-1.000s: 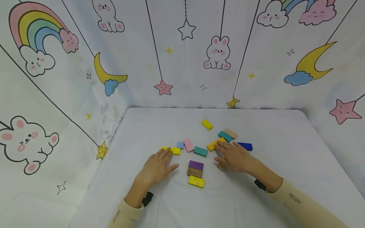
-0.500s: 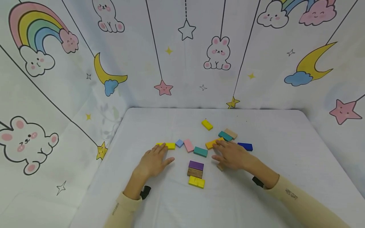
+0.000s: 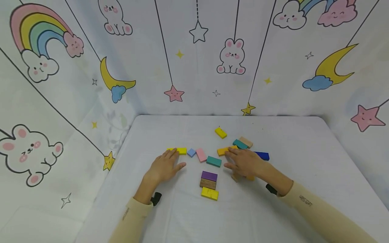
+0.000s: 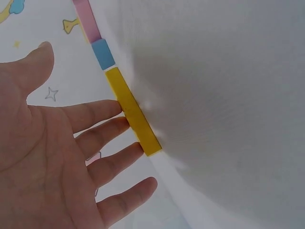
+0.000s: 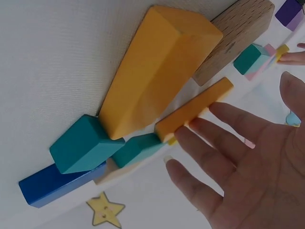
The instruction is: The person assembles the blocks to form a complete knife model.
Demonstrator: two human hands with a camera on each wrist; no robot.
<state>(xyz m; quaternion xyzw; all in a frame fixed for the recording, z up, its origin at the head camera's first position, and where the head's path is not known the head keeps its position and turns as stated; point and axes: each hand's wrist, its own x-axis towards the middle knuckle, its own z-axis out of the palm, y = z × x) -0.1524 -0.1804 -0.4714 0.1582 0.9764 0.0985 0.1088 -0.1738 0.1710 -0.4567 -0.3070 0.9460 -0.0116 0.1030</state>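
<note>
My left hand (image 3: 164, 167) lies palm down with fingers extended, fingertips against the near side of a long yellow block (image 3: 182, 151). In the left wrist view, three fingertips touch this yellow block (image 4: 133, 112); the thumb stands apart. My right hand (image 3: 246, 162) has its fingers spread, tips at a slim orange block (image 3: 223, 151). The right wrist view shows those fingertips touching the orange block (image 5: 193, 109). Under the right palm are a larger orange block (image 5: 162, 67) and a wooden block (image 5: 238, 38), mostly hidden from the head view.
Between the hands lie a small light-blue block (image 3: 191, 153), a pink block (image 3: 201, 155) and a teal block (image 3: 214, 161). Purple (image 3: 209, 176), brown (image 3: 208, 183) and yellow (image 3: 209, 193) blocks sit nearer. Behind are yellow (image 3: 221, 132), tan (image 3: 246, 141) and blue (image 3: 262, 155) blocks.
The long yellow block has slid away and left under my left fingers, and the light-blue block has turned cornerwise. My right hand has shifted slightly left, and the slim orange block with it.
</note>
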